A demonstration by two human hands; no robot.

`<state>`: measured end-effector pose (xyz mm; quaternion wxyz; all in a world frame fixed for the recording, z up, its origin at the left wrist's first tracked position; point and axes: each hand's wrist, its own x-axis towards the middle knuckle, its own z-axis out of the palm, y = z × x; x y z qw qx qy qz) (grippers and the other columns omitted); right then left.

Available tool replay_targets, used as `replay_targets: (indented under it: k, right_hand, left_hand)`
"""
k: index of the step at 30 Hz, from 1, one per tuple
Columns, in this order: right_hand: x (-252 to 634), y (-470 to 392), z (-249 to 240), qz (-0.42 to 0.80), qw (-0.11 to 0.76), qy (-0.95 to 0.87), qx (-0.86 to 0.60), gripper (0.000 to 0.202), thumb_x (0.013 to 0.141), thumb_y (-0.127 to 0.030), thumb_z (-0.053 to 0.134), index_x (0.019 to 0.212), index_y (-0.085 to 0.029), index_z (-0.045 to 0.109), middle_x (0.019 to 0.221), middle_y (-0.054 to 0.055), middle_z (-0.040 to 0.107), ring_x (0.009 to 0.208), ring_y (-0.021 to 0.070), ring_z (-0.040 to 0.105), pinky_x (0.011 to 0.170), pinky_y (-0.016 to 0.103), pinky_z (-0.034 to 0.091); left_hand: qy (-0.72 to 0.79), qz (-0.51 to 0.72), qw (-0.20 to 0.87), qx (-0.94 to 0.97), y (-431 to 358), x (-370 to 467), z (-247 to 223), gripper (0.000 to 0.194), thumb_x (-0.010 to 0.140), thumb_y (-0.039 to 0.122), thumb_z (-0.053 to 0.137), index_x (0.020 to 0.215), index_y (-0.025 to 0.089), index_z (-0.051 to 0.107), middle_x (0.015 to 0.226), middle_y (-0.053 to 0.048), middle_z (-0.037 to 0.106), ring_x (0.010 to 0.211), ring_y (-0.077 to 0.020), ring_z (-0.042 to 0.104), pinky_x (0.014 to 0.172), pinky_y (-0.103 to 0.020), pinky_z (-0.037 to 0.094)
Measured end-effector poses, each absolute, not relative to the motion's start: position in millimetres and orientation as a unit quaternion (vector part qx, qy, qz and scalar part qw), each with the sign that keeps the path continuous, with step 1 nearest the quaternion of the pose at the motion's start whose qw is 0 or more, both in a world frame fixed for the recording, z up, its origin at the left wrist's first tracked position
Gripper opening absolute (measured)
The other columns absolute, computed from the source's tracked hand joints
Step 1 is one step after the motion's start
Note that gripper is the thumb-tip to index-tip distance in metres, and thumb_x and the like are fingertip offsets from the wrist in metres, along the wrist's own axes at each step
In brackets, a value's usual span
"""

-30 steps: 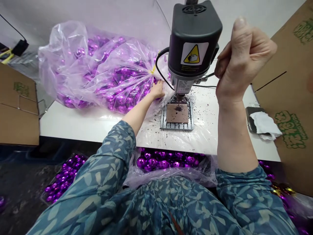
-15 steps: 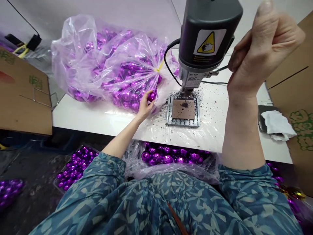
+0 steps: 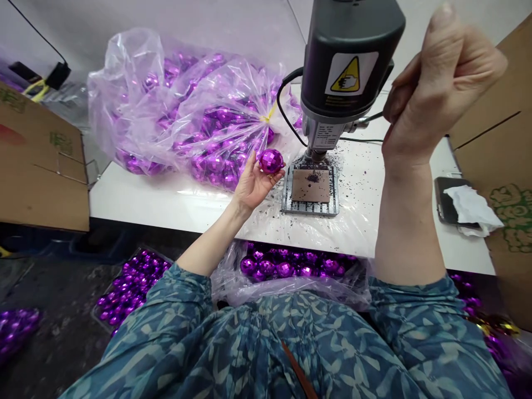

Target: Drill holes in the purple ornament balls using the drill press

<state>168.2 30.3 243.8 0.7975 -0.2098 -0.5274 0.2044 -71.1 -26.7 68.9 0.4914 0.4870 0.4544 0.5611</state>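
1. The newest change is in the centre of the frame. The left hand (image 3: 254, 185) has turned palm up, and a shiny purple ball (image 3: 271, 160) sits in its fingers; half a second ago the hand was tipped over the ball at the edge of the clear plastic bag (image 3: 137, 122).
2. The ball is now in plain view and looks lightly supported, its mirrored facets showing. It is just in front of the bag and beside the drill press (image 3: 351, 33). In the earliest frame this hand was at the bag's neck, with no ball clearly visible in its hold.
3. The left hand is partly open, fingers loosely curled under and beside the ball.
4. The right hand (image 3: 444, 83), upper right, is closed in a raised fist at the end of the metal lever (image 3: 371, 118), much as before. The grip itself is hidden.
5. Right of centre, a brown board (image 3: 311, 187) with a small dark hole lies on the metal base (image 3: 311, 210) under the drill press. Dark crumbs are scattered around it on the white desk (image 3: 166, 208).
6. The bag, full of similar balls and gathered by a yellow tie (image 3: 268, 115), lies upper left, seemingly unmoved. More purple balls (image 3: 285, 270) show below the desk's front edge.
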Motion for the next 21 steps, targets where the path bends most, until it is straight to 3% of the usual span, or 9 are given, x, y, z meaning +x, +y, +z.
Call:
replay_targets:
  k: [4, 8, 11, 15, 21]
  right_hand:
    - [168, 34, 241, 0.198, 0.8, -0.526, -0.21, 0.067, 0.066, -0.081, 0.063, 0.048, -0.018, 0.044, 0.04, -0.006, 0.036, 0.035, 0.001, 0.031, 0.046, 0.028, 0.021]
    - [167, 35, 241, 0.203, 0.798, -0.529, -0.208, 0.062, 0.07, -0.075, 0.064, 0.054, -0.02, 0.041, 0.042, -0.007, 0.041, 0.035, 0.002, 0.033, 0.044, 0.028, 0.018]
    - [166, 35, 242, 0.184, 0.798, -0.532, -0.215, 0.064, 0.07, -0.077, 0.058, 0.053, -0.02, 0.035, 0.041, -0.008, 0.037, 0.034, 0.0009, 0.031, 0.044, 0.028, 0.018]
    - [165, 36, 241, 0.171, 0.788, -0.539, -0.244, 0.069, 0.068, -0.084, 0.05, 0.052, -0.02, 0.03, 0.041, -0.008, 0.035, 0.033, -0.0003, 0.029, 0.043, 0.027, 0.018]
    - [168, 39, 237, 0.199, 0.798, -0.535, -0.195, 0.067, 0.067, -0.083, 0.059, 0.055, -0.019, 0.043, 0.042, -0.008, 0.043, 0.033, 0.0005, 0.03, 0.041, 0.026, 0.015]
  left_hand:
    - [0.452, 0.536, 0.517, 0.491, -29, -51, 58, 0.048, 0.104, 0.062, 0.063, 0.136, 0.026, 0.065, 0.133, -0.014, 0.076, 0.119, -0.0285, 0.077, 0.099, -0.051, 0.069]
    - [0.454, 0.513, 0.514, 0.516, -25, -32, 33, 0.063, 0.083, 0.061, 0.088, 0.13, 0.026, 0.064, 0.133, -0.012, 0.078, 0.12, -0.029, 0.077, 0.097, -0.047, 0.068]
    - [0.466, 0.511, 0.483, 0.537, -18, -22, 19, 0.064, 0.082, 0.064, 0.088, 0.127, 0.024, 0.064, 0.131, -0.012, 0.079, 0.124, -0.0275, 0.075, 0.108, -0.047, 0.062]
    - [0.482, 0.499, 0.442, 0.569, -8, -16, 12, 0.064, 0.084, 0.061, 0.086, 0.129, 0.022, 0.063, 0.128, -0.014, 0.077, 0.12, -0.0269, 0.075, 0.108, -0.047, 0.06]
    - [0.51, 0.493, 0.377, 0.596, 3, -10, 5, 0.057, 0.082, 0.048, 0.09, 0.127, 0.024, 0.063, 0.127, -0.012, 0.077, 0.117, -0.0273, 0.073, 0.107, -0.047, 0.057]
